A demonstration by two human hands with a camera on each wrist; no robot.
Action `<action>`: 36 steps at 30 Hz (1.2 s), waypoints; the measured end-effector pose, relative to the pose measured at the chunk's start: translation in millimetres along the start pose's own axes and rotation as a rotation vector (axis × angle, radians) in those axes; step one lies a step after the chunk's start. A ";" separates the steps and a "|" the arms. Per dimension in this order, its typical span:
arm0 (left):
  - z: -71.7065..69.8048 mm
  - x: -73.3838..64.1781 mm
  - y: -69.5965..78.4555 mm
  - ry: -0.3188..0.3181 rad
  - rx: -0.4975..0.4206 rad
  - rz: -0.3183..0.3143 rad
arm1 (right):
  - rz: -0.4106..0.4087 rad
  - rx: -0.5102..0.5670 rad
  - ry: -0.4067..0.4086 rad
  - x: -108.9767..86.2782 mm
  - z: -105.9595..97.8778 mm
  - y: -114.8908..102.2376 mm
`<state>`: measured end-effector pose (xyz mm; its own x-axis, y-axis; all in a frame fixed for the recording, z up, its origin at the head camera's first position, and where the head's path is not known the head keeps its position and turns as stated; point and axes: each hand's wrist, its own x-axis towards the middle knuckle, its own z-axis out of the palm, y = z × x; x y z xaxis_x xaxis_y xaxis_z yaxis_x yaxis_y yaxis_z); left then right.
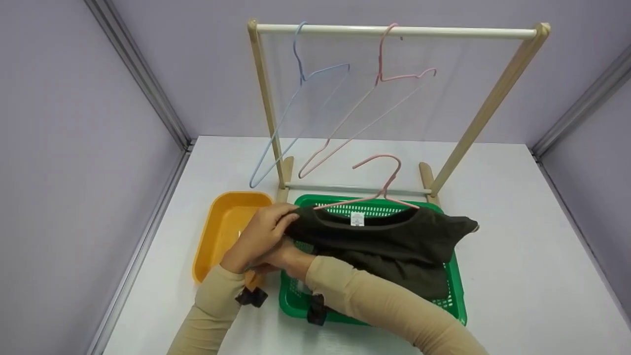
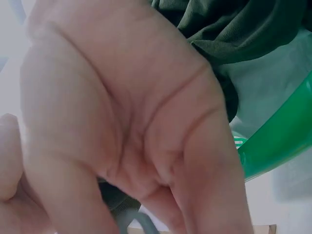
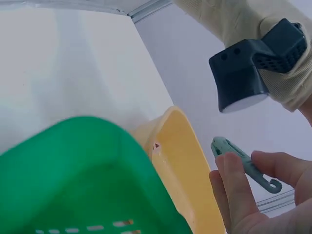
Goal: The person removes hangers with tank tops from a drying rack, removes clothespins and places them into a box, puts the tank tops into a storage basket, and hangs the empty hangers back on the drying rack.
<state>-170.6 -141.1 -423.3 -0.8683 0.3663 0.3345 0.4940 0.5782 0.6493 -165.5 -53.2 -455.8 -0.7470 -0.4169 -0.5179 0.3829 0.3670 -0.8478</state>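
Note:
A dark olive shirt (image 1: pixel 384 241) with a white neck label lies across the green basket (image 1: pixel 458 301), a pink hanger (image 1: pixel 387 190) inside its collar with the hook pointing up. At the shirt's shoulder on the left, my left hand (image 1: pixel 261 234) grips the cloth, its fingers partly hidden. The left palm (image 2: pixel 131 107) fills the left wrist view beside dark folds. My right hand (image 1: pixel 288 256) crosses underneath the left one. In the right wrist view it pinches a grey-green clothespin (image 3: pixel 246 163) with a curled hook end between thumb and fingers.
A wooden rack (image 1: pixel 485 111) with a white top rail (image 1: pixel 453 32) stands behind the basket. A blue hanger (image 1: pixel 283 118) and another pink hanger (image 1: pixel 347 116) hang from the rail. Left of the basket sits a yellow tray (image 1: pixel 207 246).

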 end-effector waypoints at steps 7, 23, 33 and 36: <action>-0.2 -1.4 -2.4 -0.005 -0.003 0.008 | 0.025 0.060 -0.032 9.4 8.4 2.5; 2.4 -1.6 -4.7 -0.003 -0.030 0.015 | 0.012 0.116 -0.175 20.0 13.3 13.2; 3.3 -2.2 -5.3 -0.016 -0.026 -0.001 | -0.046 0.113 -0.240 14.0 10.8 13.8; 2.6 -3.6 -6.5 -0.011 -0.034 -0.014 | -0.062 0.105 -0.246 9.3 7.1 13.4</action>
<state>-170.6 -144.3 -430.5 -0.8743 0.3670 0.3178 0.4802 0.5580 0.6768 -163.4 -58.1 -472.7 -0.6217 -0.6299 -0.4656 0.4040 0.2514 -0.8795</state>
